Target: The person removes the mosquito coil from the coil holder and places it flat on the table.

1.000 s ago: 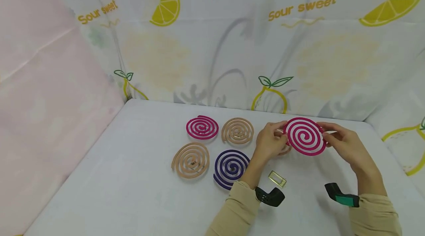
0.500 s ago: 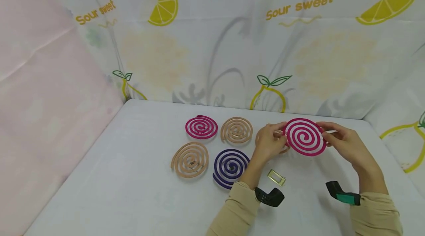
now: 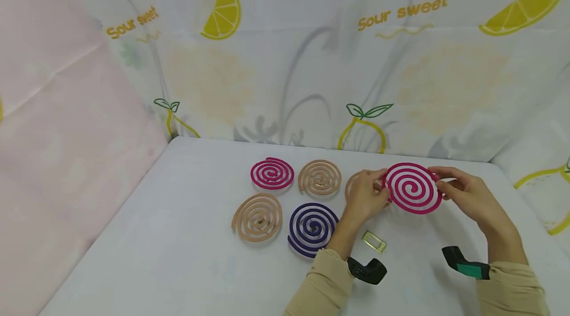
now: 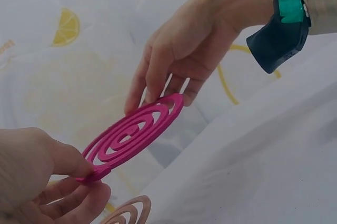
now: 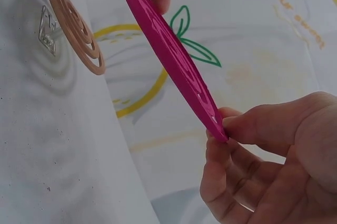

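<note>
Left hand (image 3: 367, 195): pinching pink coil (image 3: 413, 188)
Right hand (image 3: 465, 195): same pinch, opposite rim
Coil tip: easy, twisting might snap it

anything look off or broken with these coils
Nothing looks spilled or broken. The gold clip is mildly odd: it lies bare, right of the purple coil, while in the right wrist view a tan coil sits above a similar metal frame. The held pink coil looks intact.
</note>
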The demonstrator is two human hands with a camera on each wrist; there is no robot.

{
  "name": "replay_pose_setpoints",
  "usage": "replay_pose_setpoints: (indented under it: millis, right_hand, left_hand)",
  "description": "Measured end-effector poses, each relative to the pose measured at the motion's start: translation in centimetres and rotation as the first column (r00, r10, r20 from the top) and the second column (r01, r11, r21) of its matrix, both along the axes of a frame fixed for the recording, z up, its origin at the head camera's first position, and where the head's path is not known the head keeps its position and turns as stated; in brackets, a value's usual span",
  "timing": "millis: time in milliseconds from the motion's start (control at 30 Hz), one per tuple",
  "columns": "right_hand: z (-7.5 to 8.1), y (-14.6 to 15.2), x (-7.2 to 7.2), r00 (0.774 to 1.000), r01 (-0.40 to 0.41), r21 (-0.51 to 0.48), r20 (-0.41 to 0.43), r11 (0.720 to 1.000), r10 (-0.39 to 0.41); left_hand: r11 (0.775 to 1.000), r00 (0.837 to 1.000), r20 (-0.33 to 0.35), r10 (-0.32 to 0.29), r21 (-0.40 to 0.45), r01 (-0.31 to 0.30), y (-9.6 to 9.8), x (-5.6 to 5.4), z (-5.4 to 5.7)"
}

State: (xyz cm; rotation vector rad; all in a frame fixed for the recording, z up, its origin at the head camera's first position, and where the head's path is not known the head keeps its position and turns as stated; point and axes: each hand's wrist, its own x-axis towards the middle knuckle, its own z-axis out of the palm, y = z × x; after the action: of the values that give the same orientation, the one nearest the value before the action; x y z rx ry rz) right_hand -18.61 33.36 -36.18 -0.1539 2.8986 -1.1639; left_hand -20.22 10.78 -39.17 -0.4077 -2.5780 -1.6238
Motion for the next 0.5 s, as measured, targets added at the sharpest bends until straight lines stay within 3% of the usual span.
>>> replay_pose_setpoints:
  millis: [100,500]
  right_hand:
    - [-0.09,-0.11,-0.01,1.0,-0.009,-0.001,-0.006,1.0,0.009]
    - [-0.1,0.19,0.18,1.0,-0.012,0.016,0.026,1.0,0.011]
  left_hand:
    - [0.999,1.0,-0.02,0.007,-0.044,-0.008,-0.01,0.06,-0.05]
    - [0.996,0.995,-0.065,-0.069,-0.06,0.066,0.38,0.57,-0.19]
